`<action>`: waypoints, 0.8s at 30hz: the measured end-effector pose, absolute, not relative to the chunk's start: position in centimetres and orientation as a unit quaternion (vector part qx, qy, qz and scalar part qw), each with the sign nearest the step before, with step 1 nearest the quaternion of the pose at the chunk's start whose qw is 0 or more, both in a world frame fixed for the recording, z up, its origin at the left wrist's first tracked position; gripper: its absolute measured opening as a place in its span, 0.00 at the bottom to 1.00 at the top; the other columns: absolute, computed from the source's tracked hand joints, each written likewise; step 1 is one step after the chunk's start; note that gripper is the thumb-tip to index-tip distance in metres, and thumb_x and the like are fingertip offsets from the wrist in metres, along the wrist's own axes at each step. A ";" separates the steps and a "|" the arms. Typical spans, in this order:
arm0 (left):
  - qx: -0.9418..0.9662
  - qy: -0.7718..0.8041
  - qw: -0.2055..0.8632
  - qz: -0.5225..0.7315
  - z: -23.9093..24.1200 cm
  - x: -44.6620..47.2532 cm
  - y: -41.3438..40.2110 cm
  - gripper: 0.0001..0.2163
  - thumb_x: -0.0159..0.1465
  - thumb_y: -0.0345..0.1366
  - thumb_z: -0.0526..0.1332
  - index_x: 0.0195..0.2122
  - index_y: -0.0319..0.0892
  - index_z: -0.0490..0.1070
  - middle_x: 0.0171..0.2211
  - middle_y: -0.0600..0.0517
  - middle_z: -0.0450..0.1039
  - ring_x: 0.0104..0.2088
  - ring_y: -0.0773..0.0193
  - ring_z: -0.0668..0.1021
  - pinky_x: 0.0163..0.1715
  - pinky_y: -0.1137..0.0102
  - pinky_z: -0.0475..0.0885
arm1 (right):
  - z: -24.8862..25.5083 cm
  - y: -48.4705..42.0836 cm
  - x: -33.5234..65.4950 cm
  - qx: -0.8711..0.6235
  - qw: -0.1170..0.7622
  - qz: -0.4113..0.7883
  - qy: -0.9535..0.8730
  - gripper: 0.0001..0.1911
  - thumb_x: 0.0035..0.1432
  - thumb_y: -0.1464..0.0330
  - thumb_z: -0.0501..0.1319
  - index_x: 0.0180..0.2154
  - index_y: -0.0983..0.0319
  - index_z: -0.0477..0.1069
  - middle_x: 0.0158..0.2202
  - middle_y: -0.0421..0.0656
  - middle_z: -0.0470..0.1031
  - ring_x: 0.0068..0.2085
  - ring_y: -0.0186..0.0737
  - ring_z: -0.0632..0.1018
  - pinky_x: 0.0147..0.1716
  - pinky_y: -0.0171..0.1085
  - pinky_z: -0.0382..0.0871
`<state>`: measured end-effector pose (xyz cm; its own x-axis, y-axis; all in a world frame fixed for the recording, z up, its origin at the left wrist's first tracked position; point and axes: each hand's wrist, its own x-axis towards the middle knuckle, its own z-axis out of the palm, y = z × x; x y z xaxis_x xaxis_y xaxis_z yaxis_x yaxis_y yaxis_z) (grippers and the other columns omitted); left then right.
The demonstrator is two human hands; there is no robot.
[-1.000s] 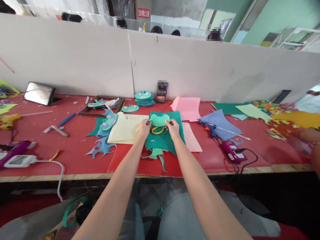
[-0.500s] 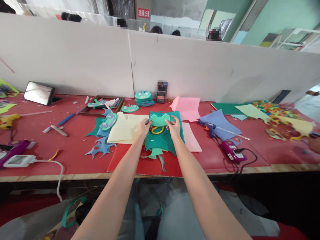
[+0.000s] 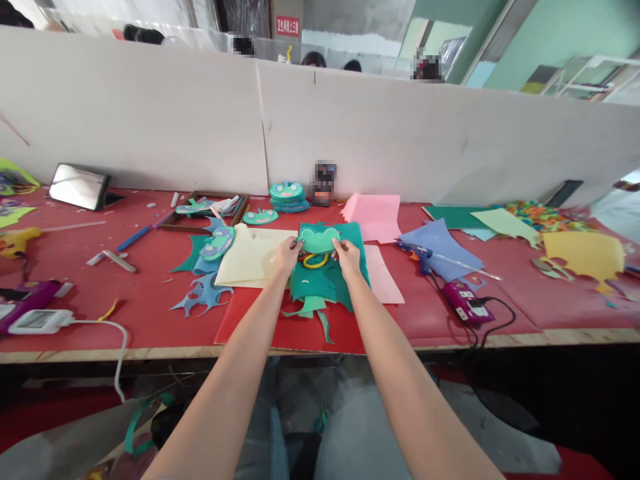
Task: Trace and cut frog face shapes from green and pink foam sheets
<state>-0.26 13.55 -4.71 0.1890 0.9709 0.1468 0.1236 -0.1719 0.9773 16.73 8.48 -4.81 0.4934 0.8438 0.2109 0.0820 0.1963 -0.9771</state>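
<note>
Both my hands hold a light green foam cut-out shaped like a frog's head, just above a dark green foam sheet. My left hand pinches its left edge with closed fingers. My right hand pinches its right edge the same way. Under the cut-out, between my hands, lie yellow-handled scissors. A cream sheet lies to the left and a pink sheet to the right of the green one.
Finished frog faces are stacked near the white partition. A blue glue gun and a purple power strip lie to the right. Blue scraps, a wooden tray and a tilted mirror are on the left. A yellow sheet lies far right.
My hands stay on the cut-out, barely shifted. At the far right, another person's hand has withdrawn and the yellow sheet now lies flat on the table.
</note>
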 end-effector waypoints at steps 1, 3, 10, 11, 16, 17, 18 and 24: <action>0.613 0.444 0.464 0.459 -4.7 -0.3 13.5 0.12 0.63 0.40 0.56 0.43 0.37 0.67 0.38 0.49 0.71 0.34 0.66 0.75 0.34 0.65 0.73 | -4.8 8.5 16.7 -0.561 0.656 0.291 -0.411 0.19 0.46 0.51 0.62 0.23 0.61 0.66 0.13 0.35 0.66 0.15 0.31 0.66 0.17 0.31 0.59; 0.608 0.443 0.462 0.469 -4.5 -0.3 13.5 0.10 0.62 0.39 0.56 0.38 0.37 0.68 0.31 0.52 0.72 0.28 0.69 0.74 0.31 0.68 0.72 | -4.7 8.4 16.7 -0.556 0.659 0.296 -0.411 0.19 0.46 0.52 0.62 0.24 0.61 0.66 0.13 0.35 0.66 0.15 0.31 0.67 0.17 0.31 0.60; 0.586 0.440 0.460 0.502 -3.8 -0.4 13.1 0.11 0.58 0.43 0.59 0.26 0.42 0.65 0.18 0.56 0.69 0.21 0.67 0.74 0.24 0.72 0.70 | -4.3 8.4 16.5 -0.543 0.677 0.319 -0.381 0.23 0.52 0.48 0.54 0.25 0.62 0.66 0.18 0.38 0.69 0.17 0.32 0.69 0.15 0.32 0.61; 0.584 0.440 0.460 0.503 -3.7 -0.4 13.0 0.11 0.58 0.43 0.59 0.26 0.42 0.65 0.18 0.57 0.69 0.21 0.67 0.74 0.24 0.72 0.70 | -4.3 8.4 16.5 -0.543 0.677 0.321 -0.380 0.22 0.51 0.48 0.56 0.25 0.62 0.66 0.18 0.38 0.69 0.17 0.31 0.69 0.15 0.31 0.60; 0.583 0.429 0.471 0.504 -3.7 -0.5 13.1 0.10 0.57 0.43 0.60 0.29 0.41 0.67 0.21 0.55 0.72 0.23 0.66 0.76 0.24 0.71 0.71 | -4.3 8.4 16.6 -0.542 0.671 0.323 -0.390 0.18 0.43 0.55 0.65 0.27 0.63 0.68 0.15 0.35 0.67 0.17 0.30 0.68 0.16 0.30 0.61; 0.584 0.426 0.475 0.503 -3.7 -0.5 13.1 0.10 0.56 0.43 0.60 0.30 0.41 0.67 0.23 0.54 0.73 0.24 0.66 0.76 0.25 0.71 0.71 | -4.3 8.4 16.6 -0.543 0.674 0.320 -0.386 0.17 0.44 0.55 0.64 0.27 0.63 0.68 0.15 0.34 0.67 0.17 0.30 0.68 0.17 0.30 0.61; 0.586 0.422 0.479 0.500 -3.7 -0.4 13.2 0.10 0.55 0.43 0.62 0.31 0.41 0.68 0.24 0.53 0.74 0.25 0.65 0.77 0.27 0.71 0.72 | -4.3 8.4 16.6 -0.544 0.677 0.316 -0.381 0.17 0.44 0.55 0.63 0.27 0.63 0.68 0.15 0.34 0.67 0.17 0.30 0.68 0.17 0.30 0.62; 0.600 0.397 0.510 0.472 -3.6 -0.5 13.0 0.11 0.47 0.38 0.67 0.30 0.41 0.70 0.28 0.50 0.77 0.32 0.61 0.79 0.33 0.68 0.73 | -4.3 8.4 16.7 -0.545 0.687 0.309 -0.367 0.17 0.45 0.55 0.63 0.28 0.63 0.68 0.15 0.34 0.67 0.17 0.29 0.68 0.18 0.30 0.62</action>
